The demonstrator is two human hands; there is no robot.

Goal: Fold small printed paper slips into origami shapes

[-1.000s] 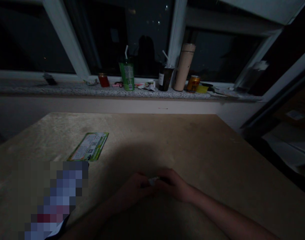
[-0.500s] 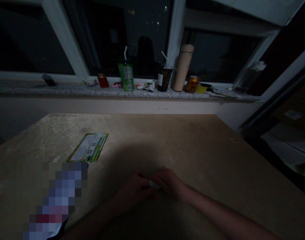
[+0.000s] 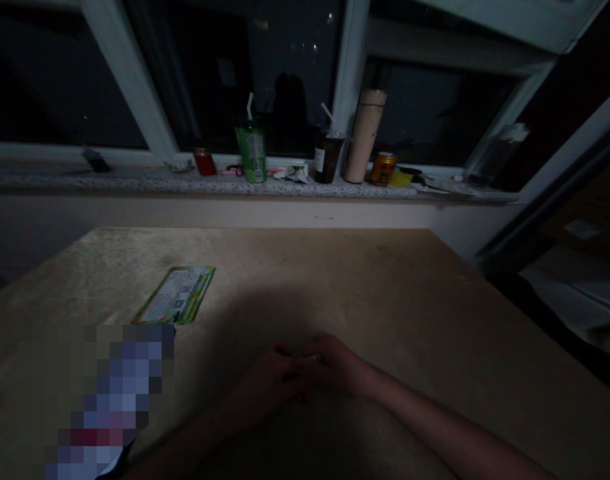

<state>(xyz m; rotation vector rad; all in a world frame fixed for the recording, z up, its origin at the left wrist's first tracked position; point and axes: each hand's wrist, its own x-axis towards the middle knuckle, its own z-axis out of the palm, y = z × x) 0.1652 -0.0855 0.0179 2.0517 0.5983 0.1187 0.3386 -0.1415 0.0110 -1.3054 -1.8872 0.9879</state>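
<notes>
Over the near middle of the wooden table [image 3: 385, 293], my left hand [image 3: 272, 377] and my right hand [image 3: 341, 365] meet, fingers bent and touching. Between them shows a bit of a small pale thing [image 3: 315, 358]; the fingers cover most of it and the dim light hides its kind. Both hands are closed around it. To the left lies a flat green and white printed packet or card [image 3: 177, 295]. A pixelated bluish patch [image 3: 125, 390] hides whatever is at the lower left.
Behind the table a speckled windowsill [image 3: 285, 190] carries a green cup with a straw [image 3: 252, 150], a dark drink cup [image 3: 327, 160], a tall beige flask [image 3: 365, 137], an orange can [image 3: 383, 169] and a red jar [image 3: 205, 162]. Dark windows rise above.
My left fingers have moved right, over the pale thing and against my right fingers. Less of the pale thing shows. The view has shifted very slightly.
</notes>
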